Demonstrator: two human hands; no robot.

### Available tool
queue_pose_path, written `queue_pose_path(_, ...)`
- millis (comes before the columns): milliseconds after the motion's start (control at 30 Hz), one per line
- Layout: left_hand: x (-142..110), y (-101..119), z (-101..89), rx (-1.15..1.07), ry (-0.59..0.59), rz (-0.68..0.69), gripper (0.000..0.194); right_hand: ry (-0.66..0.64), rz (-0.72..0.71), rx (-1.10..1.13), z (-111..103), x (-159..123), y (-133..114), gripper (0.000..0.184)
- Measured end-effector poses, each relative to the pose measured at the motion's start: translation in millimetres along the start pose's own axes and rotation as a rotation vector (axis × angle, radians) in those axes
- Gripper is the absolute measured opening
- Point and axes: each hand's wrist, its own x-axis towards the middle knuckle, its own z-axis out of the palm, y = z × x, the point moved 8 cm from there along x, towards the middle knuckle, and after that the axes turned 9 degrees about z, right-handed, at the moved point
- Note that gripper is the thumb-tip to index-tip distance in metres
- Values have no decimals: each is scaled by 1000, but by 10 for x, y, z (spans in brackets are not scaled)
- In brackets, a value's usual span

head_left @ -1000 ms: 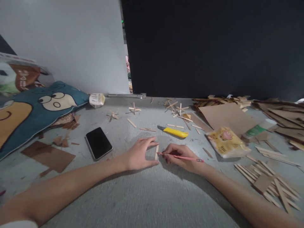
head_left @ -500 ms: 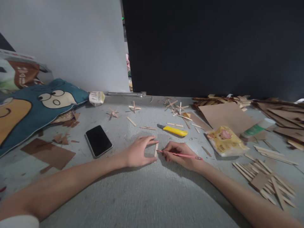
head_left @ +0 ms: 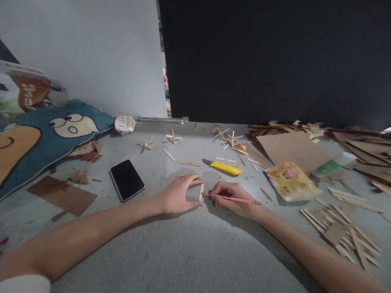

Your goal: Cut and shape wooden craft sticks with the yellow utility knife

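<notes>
My left hand (head_left: 179, 194) lies on the grey table top with thumb and forefinger pinching the two ends of a short wooden stick (head_left: 201, 191) that lies flat. My right hand (head_left: 232, 198) grips a pink pencil (head_left: 236, 199); its tip touches the stick's right side near the middle. A yellow utility knife (head_left: 224, 167) lies just beyond both hands.
A black phone (head_left: 127, 180) lies left of my left hand. A blue cartoon cushion (head_left: 42, 140) and cardboard scraps (head_left: 62, 197) fill the left side. A yellow packet (head_left: 291, 181), cardboard sheets (head_left: 293, 149) and several wooden sticks (head_left: 342, 232) sit at right. Small stick crosses (head_left: 172, 138) lie further back.
Both hands stay on the stick and pencil. The view has shifted slightly; the pencil tip sits at nearly the same spot on the stick.
</notes>
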Motion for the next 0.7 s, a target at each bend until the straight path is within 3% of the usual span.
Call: queue_pose_path(700,7,-16,12,19,12,25,80,-13,38,23,27,4,13,41)
